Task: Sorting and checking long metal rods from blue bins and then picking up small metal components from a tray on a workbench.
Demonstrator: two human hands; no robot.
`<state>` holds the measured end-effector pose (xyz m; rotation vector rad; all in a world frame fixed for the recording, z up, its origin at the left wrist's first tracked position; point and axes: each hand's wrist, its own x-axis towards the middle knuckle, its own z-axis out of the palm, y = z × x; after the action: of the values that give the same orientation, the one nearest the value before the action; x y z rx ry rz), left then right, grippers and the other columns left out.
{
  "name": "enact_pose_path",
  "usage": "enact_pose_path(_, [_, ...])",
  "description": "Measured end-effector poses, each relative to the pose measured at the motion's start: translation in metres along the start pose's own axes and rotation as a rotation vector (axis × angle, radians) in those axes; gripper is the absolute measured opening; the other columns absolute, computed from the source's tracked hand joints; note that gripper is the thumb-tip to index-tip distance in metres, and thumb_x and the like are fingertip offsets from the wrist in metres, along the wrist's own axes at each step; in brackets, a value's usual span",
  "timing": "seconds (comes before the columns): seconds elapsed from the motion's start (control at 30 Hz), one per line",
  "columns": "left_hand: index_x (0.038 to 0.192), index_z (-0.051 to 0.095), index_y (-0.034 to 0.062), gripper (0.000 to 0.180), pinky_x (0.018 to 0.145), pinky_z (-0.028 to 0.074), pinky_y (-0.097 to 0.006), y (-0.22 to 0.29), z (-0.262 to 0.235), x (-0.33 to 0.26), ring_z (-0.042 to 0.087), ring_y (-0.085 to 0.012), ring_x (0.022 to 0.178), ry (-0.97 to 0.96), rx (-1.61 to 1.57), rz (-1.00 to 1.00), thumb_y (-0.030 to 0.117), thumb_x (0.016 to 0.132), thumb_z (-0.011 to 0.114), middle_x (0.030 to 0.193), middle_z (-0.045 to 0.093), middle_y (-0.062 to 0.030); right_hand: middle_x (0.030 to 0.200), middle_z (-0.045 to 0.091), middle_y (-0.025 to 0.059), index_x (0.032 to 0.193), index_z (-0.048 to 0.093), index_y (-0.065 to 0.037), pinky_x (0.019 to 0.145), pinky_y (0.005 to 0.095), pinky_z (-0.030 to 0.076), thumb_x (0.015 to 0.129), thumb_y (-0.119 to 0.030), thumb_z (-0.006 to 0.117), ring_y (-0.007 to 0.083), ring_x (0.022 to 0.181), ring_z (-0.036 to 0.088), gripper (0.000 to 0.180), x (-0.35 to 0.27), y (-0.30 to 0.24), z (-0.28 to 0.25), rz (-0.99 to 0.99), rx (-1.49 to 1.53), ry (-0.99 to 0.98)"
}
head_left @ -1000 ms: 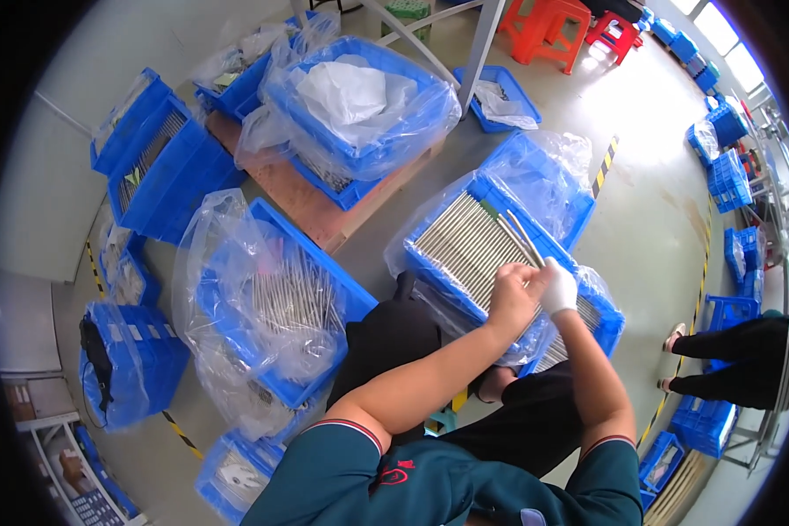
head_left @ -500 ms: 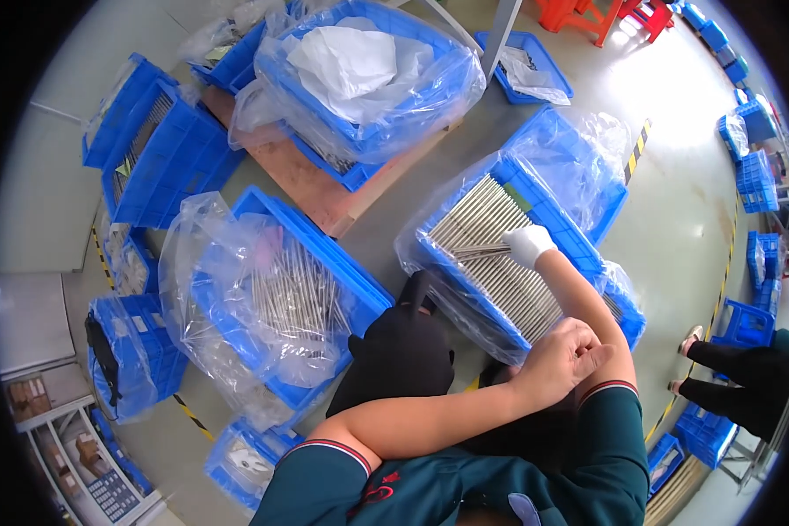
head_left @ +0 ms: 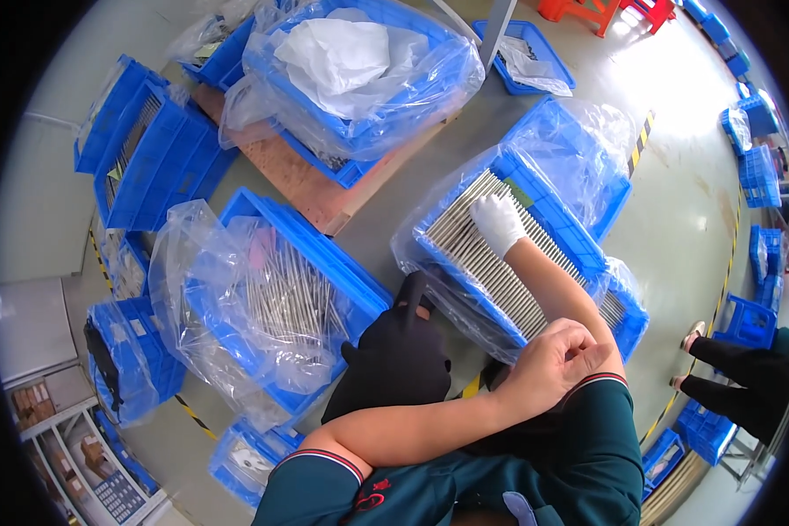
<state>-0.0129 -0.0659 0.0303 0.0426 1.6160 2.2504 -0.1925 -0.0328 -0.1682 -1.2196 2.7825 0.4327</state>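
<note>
My right hand (head_left: 498, 223), in a white glove, lies over the far part of a row of thin metal rods (head_left: 508, 282). Its fingers look stretched across them, and the rods under the palm are hidden. The rods sit side by side in a plastic-lined blue crate (head_left: 579, 241) on my right. Bare and loosely curled, my left hand (head_left: 559, 361) rests by my right forearm, with nothing seen in it. To the left, more metal rods (head_left: 291, 294) lie loosely heaped in another blue crate (head_left: 346, 254), partly covered by clear plastic.
A big plastic-lined blue crate (head_left: 430, 48) stands on a wooden pallet (head_left: 302, 195) ahead. More blue crates (head_left: 171, 158) are stacked at the far left. Red stools (head_left: 600, 13) stand at the back. At the right edge another person's legs (head_left: 732, 373) show.
My right hand has moved left over the rods. The small bundle of rods it held across the row no longer shows in it. My left hand stays by the forearm.
</note>
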Motion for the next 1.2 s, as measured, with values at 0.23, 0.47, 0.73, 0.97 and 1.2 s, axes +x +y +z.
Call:
enact_pose_path(0.23, [0.087, 0.058, 0.0004, 0.038, 0.071, 0.042, -0.025, 0.004, -0.001, -0.001, 0.049, -0.0133, 0.080, 0.004, -0.014, 0.033, 0.038, 0.090, 0.055, 0.092, 0.053, -0.0067, 0.092, 0.055, 0.0121, 0.097, 0.055, -0.005, 0.062, 0.0383, 0.050, 0.078, -0.007, 0.050, 0.0271, 0.074, 0.060, 0.020, -0.035, -0.007, 0.003, 0.187, 0.266, 0.242])
enact_pose_path(0.47, [0.086, 0.058, -0.0006, 0.035, 0.071, 0.041, -0.024, -0.001, 0.001, -0.001, 0.049, -0.0120, 0.078, -0.012, -0.035, -0.004, 0.034, 0.091, 0.055, 0.088, 0.052, -0.0053, 0.088, 0.056, 0.0133, 0.092, 0.058, -0.007, 0.067, 0.0405, 0.048, 0.078, -0.008, 0.049, 0.0294, 0.080, 0.059, 0.017, -0.031, -0.011, 0.004, 0.165, 0.369, 0.236])
enact_pose_path(0.73, [0.087, 0.059, -0.0014, 0.032, 0.071, 0.041, -0.023, 0.005, 0.002, 0.000, 0.048, -0.0089, 0.078, -0.007, -0.102, -0.042, 0.030, 0.091, 0.056, 0.085, 0.054, -0.0033, 0.086, 0.058, 0.0146, 0.080, 0.060, -0.004, 0.067, 0.0413, 0.048, 0.079, -0.010, 0.048, 0.0306, 0.079, 0.059, 0.013, -0.032, -0.015, -0.004, 0.216, 0.421, 0.097])
enact_pose_path(0.97, [0.087, 0.059, -0.0010, 0.031, 0.072, 0.041, -0.022, 0.003, 0.004, -0.003, 0.049, -0.0078, 0.078, -0.053, -0.115, -0.079, 0.030, 0.091, 0.056, 0.085, 0.054, -0.0020, 0.081, 0.058, 0.0147, 0.073, 0.058, -0.002, 0.071, 0.0407, 0.048, 0.076, -0.010, 0.050, 0.0308, 0.081, 0.057, 0.013, -0.045, -0.021, 0.017, 0.175, 0.472, 0.268])
enact_pose_path(1.2, [0.089, 0.059, 0.0017, 0.029, 0.063, 0.041, -0.020, -0.007, 0.004, -0.003, 0.049, -0.0054, 0.071, -0.046, -0.143, -0.063, 0.031, 0.090, 0.057, 0.075, 0.054, 0.0003, 0.080, 0.058, 0.0124, 0.076, 0.058, -0.004, 0.072, 0.0403, 0.047, 0.072, -0.013, 0.060, 0.0308, 0.081, 0.057, 0.010, -0.052, -0.019, 0.010, 0.096, 0.577, 0.284])
